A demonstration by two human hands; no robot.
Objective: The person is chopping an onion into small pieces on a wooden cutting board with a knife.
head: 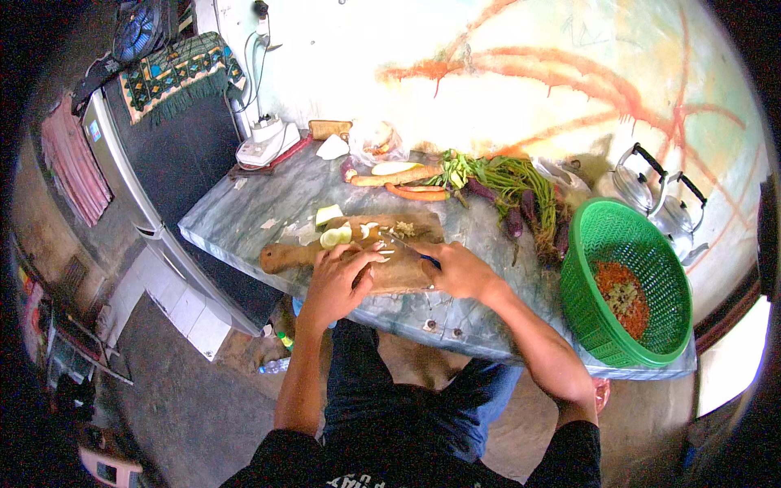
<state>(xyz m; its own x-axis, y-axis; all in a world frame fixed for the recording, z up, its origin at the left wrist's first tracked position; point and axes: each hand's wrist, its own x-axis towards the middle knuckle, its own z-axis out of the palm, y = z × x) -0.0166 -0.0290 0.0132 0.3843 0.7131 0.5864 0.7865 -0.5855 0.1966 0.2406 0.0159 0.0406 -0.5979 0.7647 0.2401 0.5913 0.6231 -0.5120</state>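
Observation:
My right hand grips a knife by its blue handle. The knife's blade points up and left over a wooden cutting board. My left hand is bent over the board, its fingertips pressing on pale vegetable strips beside the blade. Round pale slices lie above my left fingers, and a larger pale green chunk sits at the board's upper left edge. Small diced bits are heaped beyond the blade tip. My left fingers partly hide the strips.
A green plastic basket with shredded orange and diced pale food stands at right. Carrots, eggplants and leafy stalks lie at the marble tabletop's back. Two metal kettles stand behind the basket.

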